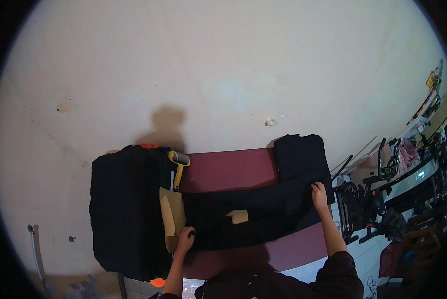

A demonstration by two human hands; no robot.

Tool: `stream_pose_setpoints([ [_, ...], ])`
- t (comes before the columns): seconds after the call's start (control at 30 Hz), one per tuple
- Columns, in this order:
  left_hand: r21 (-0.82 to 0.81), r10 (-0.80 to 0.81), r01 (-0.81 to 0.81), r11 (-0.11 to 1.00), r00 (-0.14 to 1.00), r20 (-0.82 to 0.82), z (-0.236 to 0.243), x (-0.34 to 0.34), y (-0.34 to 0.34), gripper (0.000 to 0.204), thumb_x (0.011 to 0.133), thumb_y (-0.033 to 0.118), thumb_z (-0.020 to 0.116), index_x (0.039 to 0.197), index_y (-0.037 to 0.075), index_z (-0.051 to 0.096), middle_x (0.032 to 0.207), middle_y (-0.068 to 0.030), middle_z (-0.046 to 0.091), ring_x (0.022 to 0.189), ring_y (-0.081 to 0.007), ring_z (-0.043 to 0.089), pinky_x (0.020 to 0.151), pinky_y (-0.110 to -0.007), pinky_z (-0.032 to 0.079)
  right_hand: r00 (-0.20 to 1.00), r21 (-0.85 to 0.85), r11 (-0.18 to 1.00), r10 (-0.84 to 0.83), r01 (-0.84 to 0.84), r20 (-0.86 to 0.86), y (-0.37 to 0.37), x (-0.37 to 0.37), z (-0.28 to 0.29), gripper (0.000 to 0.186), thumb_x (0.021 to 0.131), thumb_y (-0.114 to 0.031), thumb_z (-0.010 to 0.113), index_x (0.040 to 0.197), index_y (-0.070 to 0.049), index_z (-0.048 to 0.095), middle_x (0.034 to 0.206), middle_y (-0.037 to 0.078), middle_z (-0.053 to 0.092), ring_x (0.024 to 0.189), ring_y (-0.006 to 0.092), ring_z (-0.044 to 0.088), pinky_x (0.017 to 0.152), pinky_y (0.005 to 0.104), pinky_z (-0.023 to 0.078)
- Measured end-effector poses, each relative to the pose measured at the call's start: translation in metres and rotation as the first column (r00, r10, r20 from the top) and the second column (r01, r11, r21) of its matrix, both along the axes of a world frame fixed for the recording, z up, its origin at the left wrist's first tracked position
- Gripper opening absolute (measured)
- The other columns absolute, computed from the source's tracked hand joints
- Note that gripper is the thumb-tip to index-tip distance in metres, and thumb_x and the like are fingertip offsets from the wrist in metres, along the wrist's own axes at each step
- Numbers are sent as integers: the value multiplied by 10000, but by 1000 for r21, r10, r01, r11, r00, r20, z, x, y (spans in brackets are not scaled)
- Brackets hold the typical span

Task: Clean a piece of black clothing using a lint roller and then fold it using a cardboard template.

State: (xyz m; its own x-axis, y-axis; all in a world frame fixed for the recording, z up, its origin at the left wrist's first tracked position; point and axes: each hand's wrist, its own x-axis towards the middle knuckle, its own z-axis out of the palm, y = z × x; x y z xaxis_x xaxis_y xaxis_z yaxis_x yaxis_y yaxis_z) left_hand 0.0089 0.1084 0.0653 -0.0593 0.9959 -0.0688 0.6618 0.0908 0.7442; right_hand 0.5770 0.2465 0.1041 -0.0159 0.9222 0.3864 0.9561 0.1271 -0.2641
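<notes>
A long black garment that looks like trousers [268,199] lies stretched from left to right over a dark red table [228,172]. My left hand [185,240] is closed on its left end, by the near corner. At the right end my right hand [319,193] pinches the far edge of the cloth. A small tan card tag [240,216] lies on the middle of the garment. Just beyond my left hand, a folded brown card sheet [172,214] leans along the side of a tall pile of black cloth [124,214].
A lint roller [179,167] with a yellow handle rests against the left pile. Folded black clothes [300,154] sit at the table's back right, against the pale wall [223,74]. Off the right side stands an exercise bike [365,199] on the tiled floor.
</notes>
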Motion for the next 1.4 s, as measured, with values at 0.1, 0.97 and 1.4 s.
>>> stream_pose_setpoints([
  [0.1,6,-170,175,985,966,-194,-26,-3,-2,170,708,-35,501,818,68,579,942,-103,614,997,-272,546,906,-496,317,998,22,999,-27,25,56,-10,-3,-12,241,749,17,529,967,12,630,1056,149,552,990,317,524,847,395,431],
  [0.97,-250,-136,-27,968,782,-609,-47,-1,121,787,863,541,450,1447,131,117,1512,-42,85,1387,-205,89,1112,-449,84,903,-43,972,-196,229,382,81,27,-6,78,782,-141,593,858,-131,606,913,50,501,944,237,476,898,449,310],
  [1.4,-36,-227,238,971,856,-464,-38,73,122,600,914,417,409,1420,138,250,1489,-100,175,1374,-297,139,1093,-520,88,975,-40,994,-88,98,204,42,-56,-21,483,892,-250,485,1324,-58,388,1412,149,318,1301,298,305,1049,442,244],
])
